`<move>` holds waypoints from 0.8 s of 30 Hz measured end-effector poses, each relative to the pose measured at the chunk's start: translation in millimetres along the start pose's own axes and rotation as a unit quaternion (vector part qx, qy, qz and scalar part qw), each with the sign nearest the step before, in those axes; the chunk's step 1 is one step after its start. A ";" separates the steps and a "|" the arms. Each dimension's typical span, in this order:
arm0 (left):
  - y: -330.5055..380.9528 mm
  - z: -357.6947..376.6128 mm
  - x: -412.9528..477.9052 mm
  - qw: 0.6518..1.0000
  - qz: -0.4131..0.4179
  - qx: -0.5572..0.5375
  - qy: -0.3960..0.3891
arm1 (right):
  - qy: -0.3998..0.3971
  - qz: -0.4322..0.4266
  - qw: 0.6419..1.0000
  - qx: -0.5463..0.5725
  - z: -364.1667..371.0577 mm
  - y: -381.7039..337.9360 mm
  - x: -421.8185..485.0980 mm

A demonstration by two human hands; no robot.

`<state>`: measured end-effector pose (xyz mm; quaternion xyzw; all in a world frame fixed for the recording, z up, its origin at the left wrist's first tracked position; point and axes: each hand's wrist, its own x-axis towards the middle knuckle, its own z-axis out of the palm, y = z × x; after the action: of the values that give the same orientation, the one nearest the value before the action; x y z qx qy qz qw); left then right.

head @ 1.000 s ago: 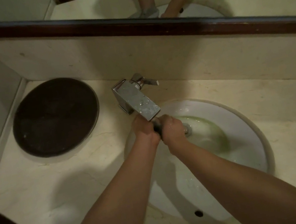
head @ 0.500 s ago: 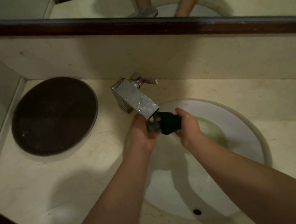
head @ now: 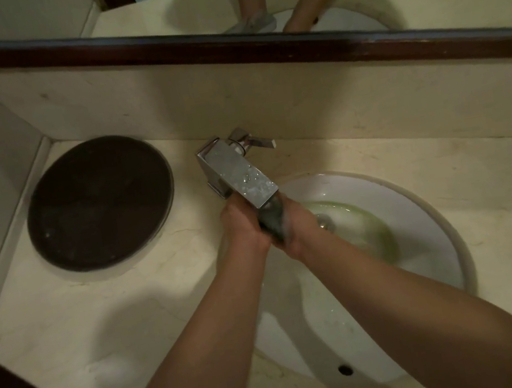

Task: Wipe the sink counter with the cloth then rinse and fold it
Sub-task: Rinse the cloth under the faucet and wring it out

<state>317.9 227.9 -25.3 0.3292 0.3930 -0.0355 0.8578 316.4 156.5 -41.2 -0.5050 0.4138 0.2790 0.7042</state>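
A dark, wet cloth (head: 273, 221) is bunched up directly under the spout of the chrome faucet (head: 238, 176), over the white sink basin (head: 419, 218). My left hand (head: 242, 229) presses it from the left and my right hand (head: 300, 227) from the right, so only a narrow strip of cloth shows between them. Greenish water swirls around the drain (head: 326, 220) in the basin. The beige stone counter (head: 83, 321) surrounds the sink.
A round dark brown tray (head: 100, 201) lies on the counter's left part, near the wall corner. The faucet lever (head: 256, 141) points right. A dark wood mirror frame (head: 224, 44) runs above the backsplash. The overflow hole (head: 345, 370) sits at the basin's near side.
Half a second ago my hands were apart with the cloth stretched between them; now they have closed together again, squeezing the cloth under the spout.
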 end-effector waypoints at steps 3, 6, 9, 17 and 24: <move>1.4 6.2 -1.0 0.999 -0.029 -0.038 0.019 | 0.026 -0.010 0.999 0.040 0.2 2.6 -2.3; -1.2 6.2 0.3 0.998 -0.044 -0.042 0.032 | 0.030 -0.017 0.997 0.063 -5.4 2.8 -3.2; -2.5 5.9 0.8 0.996 -0.067 -0.045 0.022 | 0.040 -0.024 0.998 -0.037 -3.0 -1.7 -2.5; -12.2 0.6 -3.7 0.995 0.041 0.092 -0.007 | 0.026 -0.012 0.998 0.058 -10.3 -1.9 -8.8; -21.8 -6.3 -6.7 0.987 0.055 0.149 -0.004 | 0.046 -0.069 0.996 0.025 -16.9 2.5 0.3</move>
<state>302.2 213.3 -35.3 0.4742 0.3611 -0.0476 0.8015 309.5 141.4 -45.1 -0.5268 0.4165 0.1960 0.7146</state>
